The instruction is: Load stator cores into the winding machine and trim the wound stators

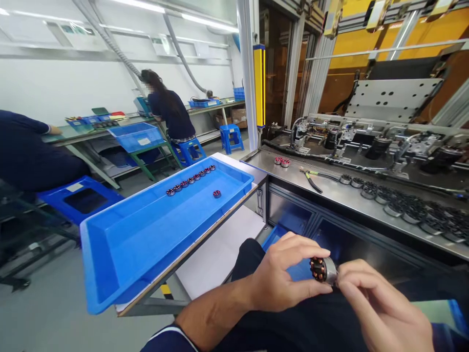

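Observation:
Above my lap, my left hand (282, 276) grips a small round motor part (329, 270) between thumb and fingertips. A silvery metal ring and copper windings on a dark core show on it, the windings facing left. My right hand (381, 298) has its thumb and fingers pinched together against the part's right end. What those fingertips hold is too small and hidden to make out. Pliers (313, 178) lie on the metal worktop (296, 171), beside many dark motor parts (414, 208). Two red-topped motor parts (282, 162) sit farther back.
A large blue tray (154, 244) on a stand to the left holds a row of red-topped motor parts (191, 180) and a single one (217, 193). Machine fixtures (377, 142) line the worktop's back. Two people (170, 110) sit at the far bench.

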### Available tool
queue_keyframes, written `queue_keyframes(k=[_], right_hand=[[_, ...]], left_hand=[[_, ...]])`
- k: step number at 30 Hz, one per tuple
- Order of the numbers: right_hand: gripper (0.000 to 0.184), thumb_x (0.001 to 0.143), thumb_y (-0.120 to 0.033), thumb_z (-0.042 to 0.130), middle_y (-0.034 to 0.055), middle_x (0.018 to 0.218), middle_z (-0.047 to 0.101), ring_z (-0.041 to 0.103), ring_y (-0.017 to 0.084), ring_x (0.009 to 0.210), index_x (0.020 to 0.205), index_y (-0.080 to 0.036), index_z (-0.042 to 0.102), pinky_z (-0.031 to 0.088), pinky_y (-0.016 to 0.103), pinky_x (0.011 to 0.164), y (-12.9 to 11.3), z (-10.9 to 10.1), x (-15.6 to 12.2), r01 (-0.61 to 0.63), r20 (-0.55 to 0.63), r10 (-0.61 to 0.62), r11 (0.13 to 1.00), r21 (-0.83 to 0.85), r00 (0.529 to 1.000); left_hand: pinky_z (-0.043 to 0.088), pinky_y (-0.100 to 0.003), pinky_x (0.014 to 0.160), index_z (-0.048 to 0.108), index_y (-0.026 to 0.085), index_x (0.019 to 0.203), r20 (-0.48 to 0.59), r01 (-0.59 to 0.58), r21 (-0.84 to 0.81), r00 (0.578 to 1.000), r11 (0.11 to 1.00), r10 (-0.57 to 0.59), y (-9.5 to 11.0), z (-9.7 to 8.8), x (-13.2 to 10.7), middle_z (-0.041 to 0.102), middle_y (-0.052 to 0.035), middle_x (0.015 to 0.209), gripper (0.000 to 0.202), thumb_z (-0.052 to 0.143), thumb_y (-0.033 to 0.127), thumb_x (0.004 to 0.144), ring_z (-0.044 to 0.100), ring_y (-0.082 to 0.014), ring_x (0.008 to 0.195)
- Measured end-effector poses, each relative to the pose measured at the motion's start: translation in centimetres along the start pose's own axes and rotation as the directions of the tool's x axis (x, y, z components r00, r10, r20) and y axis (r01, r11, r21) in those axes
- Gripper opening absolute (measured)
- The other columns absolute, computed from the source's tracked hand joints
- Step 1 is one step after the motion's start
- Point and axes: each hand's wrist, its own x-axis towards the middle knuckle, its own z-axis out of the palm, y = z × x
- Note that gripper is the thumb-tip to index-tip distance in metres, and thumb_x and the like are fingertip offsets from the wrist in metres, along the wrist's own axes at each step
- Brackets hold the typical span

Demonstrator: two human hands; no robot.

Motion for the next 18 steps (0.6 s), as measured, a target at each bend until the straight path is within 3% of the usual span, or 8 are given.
queue_keyframes(k=[2,5,8,12,14,16,18], right_hand=[[0.016,0.096,-0.027,0.063,-0.0004,0.078,0.068,0.066,0.01,0.067,0.08,-0.023,0.063,0.053,0.012,0.062,0.2,-0.1,-0.3,-0.059,-0.003,0.059,0.998,-0.01,0.998],[0.017,0.095,-0.03,0.064,-0.0011,0.076,0.068,0.066,0.009,0.064,0.079,-0.024,0.065,0.053,0.011,0.059,0.0,-0.2,-0.6,-0.122,0.007,0.121,0.992,0.023,0.993],[0.022,0.094,-0.034,0.065,-0.0017,0.072,0.067,0.065,0.009,0.061,0.075,-0.024,0.065,0.053,0.01,0.058,-0.2,-0.2,-0.8,-0.166,-0.02,0.167,0.985,0.051,0.986],[0.027,0.094,-0.039,0.066,-0.001,0.072,0.067,0.065,0.01,0.06,0.072,-0.023,0.064,0.053,0.01,0.058,1.4,-1.8,-1.7,-0.269,0.009,0.269,0.963,0.011,0.963],[0.02,0.096,-0.04,0.064,0.0005,0.086,0.071,0.07,0.012,0.074,0.082,-0.025,0.068,0.057,0.012,0.069,2.5,-3.2,-2.1,-0.302,0.008,0.303,0.953,-0.008,0.953],[0.017,0.097,-0.043,0.062,0.0034,0.109,0.071,0.072,0.017,0.098,0.096,-0.028,0.068,0.059,0.019,0.084,2.9,-4.2,-2.1,-0.267,0.033,0.268,0.963,-0.021,0.963],[0.021,0.093,-0.049,0.066,0.0049,0.123,0.067,0.069,0.021,0.112,0.094,-0.028,0.068,0.058,0.021,0.09,2.2,-4.2,-1.4,-0.144,0.124,0.155,0.985,-0.095,0.98]], left_hand=[[0.058,-0.03,0.082,0.075,0.014,0.114,0.007,0.08,-0.117,0.997,0.99,-0.08,-0.4,0.4,-0.3,0.075,-0.0143,0.108,0.045,0.088,0.029,0.074,0.071,-0.0208,0.095],[0.06,-0.026,0.073,0.075,0.014,0.113,0.045,0.228,-0.384,0.972,0.895,-0.228,-0.9,1.2,-0.9,0.07,-0.0143,0.113,0.044,0.088,0.023,0.072,0.07,-0.0167,0.088],[0.061,-0.024,0.072,0.074,0.015,0.111,0.037,0.221,-0.477,0.972,0.851,-0.231,-0.8,1.7,-1.0,0.069,-0.0135,0.113,0.044,0.088,0.017,0.069,0.07,-0.0152,0.086],[0.063,-0.028,0.078,0.072,0.012,0.109,-0.012,0.063,-0.268,0.998,0.961,-0.069,-0.2,1.0,-0.5,0.073,-0.0165,0.109,0.037,0.083,0.017,0.074,0.073,-0.0218,0.097],[0.063,-0.031,0.085,0.071,0.011,0.108,0.016,-0.029,-0.113,0.999,0.993,0.031,0.3,0.3,-0.2,0.075,-0.0179,0.107,0.032,0.079,0.016,0.077,0.074,-0.0238,0.1],[0.063,-0.033,0.09,0.069,0.011,0.108,0.069,-0.093,0.007,0.993,0.996,0.092,0.6,-0.3,0.0,0.075,-0.0189,0.109,0.029,0.073,0.014,0.08,0.074,-0.0246,0.104],[0.063,-0.032,0.092,0.068,0.012,0.112,0.117,-0.123,0.068,0.987,0.99,0.114,0.8,-0.6,0.1,0.075,-0.0187,0.112,0.029,0.068,0.012,0.083,0.074,-0.024,0.106]])
